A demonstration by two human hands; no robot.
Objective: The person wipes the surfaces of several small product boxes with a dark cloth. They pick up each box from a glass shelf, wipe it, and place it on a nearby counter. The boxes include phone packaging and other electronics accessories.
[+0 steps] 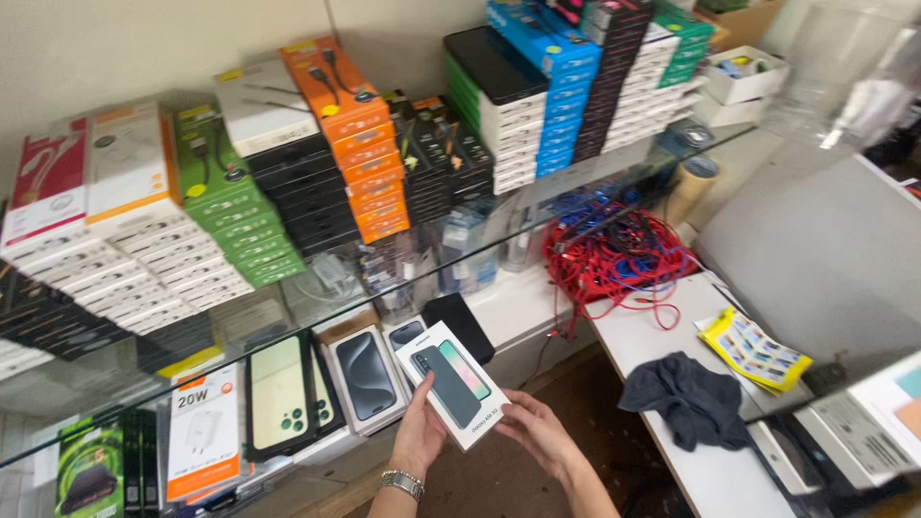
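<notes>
Both hands are holding a white rectangular cardboard phone box with a dark green handset pictured on its lid (453, 384), low in the middle of the view. The left hand (420, 434), with a silver metal link watch (402, 482) sitting on its wrist, is gripping the box's lower left edge, thumb lying up along the side. The right hand (537, 430) is cupping the box's lower right corner from about four o'clock, fingers curled under it. The box is tilting, its top end pointing toward ten o'clock.

At nine o'clock from the box, more phone boxes are standing on a lower shelf: a white box showing a grey three-lens handset (365, 377) just beside it, and a box showing a pale green handset (279, 395) further along. An orange-and-white charger package (202, 430) is standing further still toward nine o'clock. A black flat rectangular box (460, 325) is lying at twelve o'clock, just behind the held box.

Above, a clear glass shelf (288, 307) is carrying slanting stacks of accessory cartons: green ones (235, 213) at eleven o'clock, orange ones (357, 134) at twelve, blue ones (552, 82) at one. A tangle of red and blue cables (614, 259) is sitting at two o'clock. On the white countertop (662, 331) at three o'clock, a crumpled dark grey cloth (689, 398) is lying near a yellow printed leaflet (753, 350).
</notes>
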